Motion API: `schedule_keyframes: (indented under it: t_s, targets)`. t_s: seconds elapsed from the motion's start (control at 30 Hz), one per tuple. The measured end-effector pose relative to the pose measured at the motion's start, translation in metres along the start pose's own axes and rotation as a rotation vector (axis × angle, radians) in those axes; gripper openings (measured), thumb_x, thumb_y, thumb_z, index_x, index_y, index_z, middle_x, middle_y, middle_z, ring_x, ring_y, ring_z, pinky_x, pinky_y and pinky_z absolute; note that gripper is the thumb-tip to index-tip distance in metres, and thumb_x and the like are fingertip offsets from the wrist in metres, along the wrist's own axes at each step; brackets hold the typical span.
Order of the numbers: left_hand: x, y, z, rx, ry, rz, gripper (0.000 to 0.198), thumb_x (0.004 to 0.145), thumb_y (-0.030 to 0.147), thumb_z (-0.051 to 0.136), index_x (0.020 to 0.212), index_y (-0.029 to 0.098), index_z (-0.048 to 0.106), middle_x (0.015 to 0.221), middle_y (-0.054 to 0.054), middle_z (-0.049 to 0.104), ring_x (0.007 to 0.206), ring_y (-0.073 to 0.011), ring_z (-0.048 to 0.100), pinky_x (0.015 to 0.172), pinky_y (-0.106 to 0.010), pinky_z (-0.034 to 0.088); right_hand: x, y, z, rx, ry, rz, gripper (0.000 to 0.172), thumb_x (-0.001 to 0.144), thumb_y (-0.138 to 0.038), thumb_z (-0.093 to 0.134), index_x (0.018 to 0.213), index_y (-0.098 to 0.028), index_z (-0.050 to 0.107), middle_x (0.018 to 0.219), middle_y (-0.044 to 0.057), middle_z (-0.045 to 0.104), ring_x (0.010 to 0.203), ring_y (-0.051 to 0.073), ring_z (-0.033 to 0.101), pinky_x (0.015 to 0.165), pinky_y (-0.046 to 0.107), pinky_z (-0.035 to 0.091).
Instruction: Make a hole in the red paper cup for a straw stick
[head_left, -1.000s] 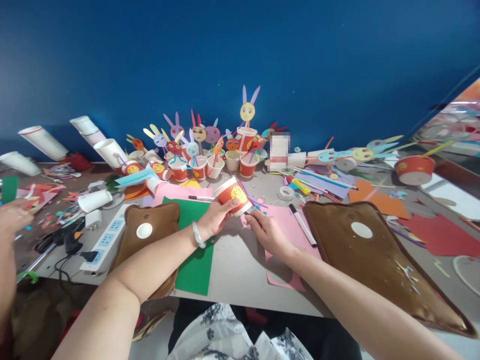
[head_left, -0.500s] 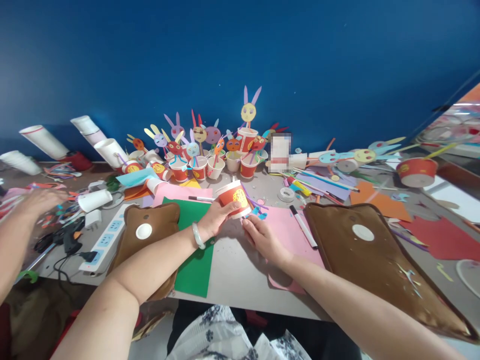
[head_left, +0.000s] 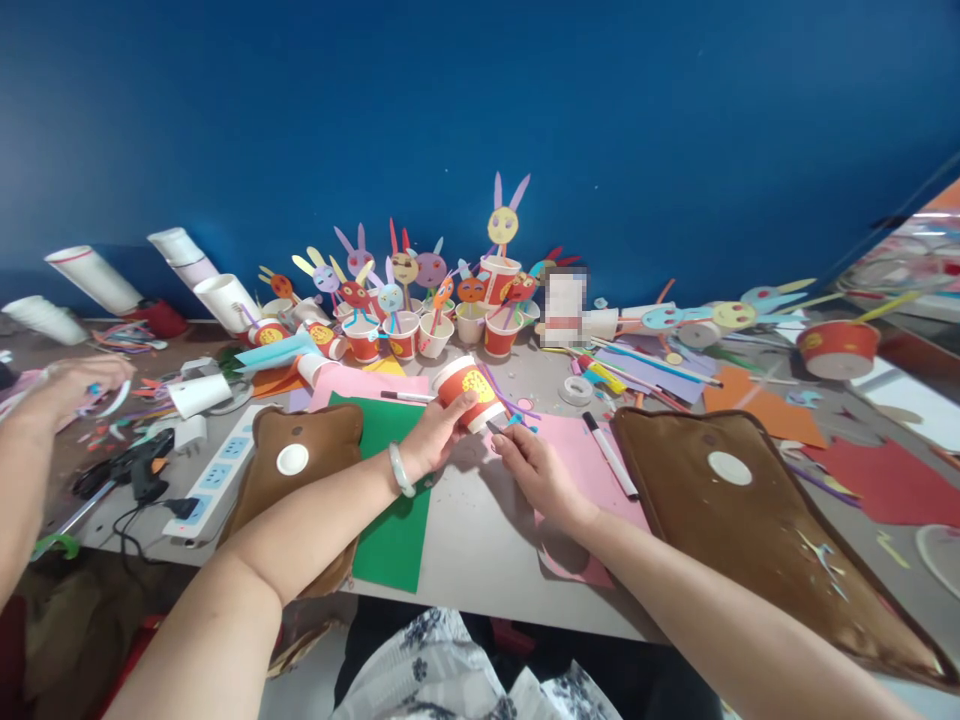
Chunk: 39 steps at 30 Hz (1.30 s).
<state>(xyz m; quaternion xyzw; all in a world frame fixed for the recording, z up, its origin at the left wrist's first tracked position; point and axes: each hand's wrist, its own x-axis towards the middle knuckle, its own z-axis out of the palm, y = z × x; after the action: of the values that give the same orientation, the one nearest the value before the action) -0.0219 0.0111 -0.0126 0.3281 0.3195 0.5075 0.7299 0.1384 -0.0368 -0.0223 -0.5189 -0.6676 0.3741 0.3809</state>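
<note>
1. So, your red paper cup [head_left: 466,388] is tipped on its side just above the table [head_left: 480,530], near the pink paper [head_left: 581,455]. It has purple strips [head_left: 508,400] on it but no bunny head on a stick yet, like the finished bunny cups [head_left: 420,310] at the back.
2. Your left hand [head_left: 435,440] has its fingers curled round the cup, holding it.
3. Your right hand [head_left: 536,470] pinches its fingers nearly shut at the cup's bottom edge; I cannot tell what they hold.
</note>
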Motion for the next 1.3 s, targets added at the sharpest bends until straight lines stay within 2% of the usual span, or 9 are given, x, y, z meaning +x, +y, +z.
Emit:
schedule_keyframes:
  t_s: [0.17,0.37,0.5,0.73,0.97,1.3]
  targets:
    - [0.007,0.004,-0.005,-0.127,0.088,-0.039,0.05,0.068,0.058,0.078,0.092,0.015,0.066,0.081,-0.003,0.069,0.069,-0.0127,0.063,0.064,-0.025,0.046,0.0,-0.004,-0.004,0.051,-0.013,0.008,0.039,0.095,-0.054,0.042,0.072,-0.023,0.042,0.063,-0.004,0.043,0.058,0.013,0.041,0.055,0.027,0.035]
    - [0.003,0.006,-0.003,-0.14,-0.011,-0.098,0.05,0.074,0.063,0.071,0.092,0.017,0.066,0.077,-0.002,0.067,0.065,-0.0119,0.059,0.057,-0.024,0.044,-0.005,-0.011,-0.004,0.158,-0.163,0.012,0.047,0.097,-0.061,0.034,0.069,-0.023,0.039,0.058,-0.004,0.04,0.053,0.012,0.037,0.051,0.027,0.033]
    - [0.001,0.006,0.0,-0.142,-0.024,-0.116,0.051,0.074,0.065,0.07,0.09,0.016,0.066,0.076,-0.002,0.067,0.064,-0.0115,0.059,0.055,-0.023,0.043,-0.007,-0.016,-0.004,0.257,-0.241,0.062,0.051,0.097,-0.064,0.033,0.065,-0.024,0.039,0.053,-0.004,0.039,0.047,0.011,0.035,0.045,0.025,0.03]
    - [-0.001,0.004,-0.002,-0.136,-0.086,-0.153,0.052,0.075,0.062,0.071,0.096,0.014,0.068,0.08,-0.005,0.07,0.067,-0.0135,0.063,0.06,-0.023,0.049,-0.008,-0.01,0.0,0.471,-0.299,0.185,0.052,0.095,-0.065,0.036,0.068,-0.021,0.042,0.049,-0.006,0.039,0.037,0.007,0.033,0.036,0.021,0.026]
    - [-0.004,0.004,0.002,-0.151,-0.109,-0.193,0.054,0.075,0.06,0.072,0.097,0.011,0.069,0.085,-0.009,0.072,0.074,-0.0169,0.067,0.064,-0.025,0.053,-0.008,-0.012,0.002,0.741,-0.337,0.29,0.047,0.091,-0.067,0.045,0.076,-0.022,0.045,0.047,-0.009,0.039,0.035,0.005,0.023,0.033,0.018,0.022]
    - [-0.001,0.0,0.0,-0.216,-0.115,-0.121,0.043,0.078,0.05,0.074,0.1,0.013,0.068,0.088,-0.007,0.072,0.079,-0.0171,0.068,0.072,-0.027,0.053,-0.006,-0.018,-0.002,0.964,-0.412,0.429,0.042,0.091,-0.062,0.05,0.082,-0.022,0.048,0.046,-0.01,0.041,0.032,0.004,0.019,0.032,0.016,0.016]
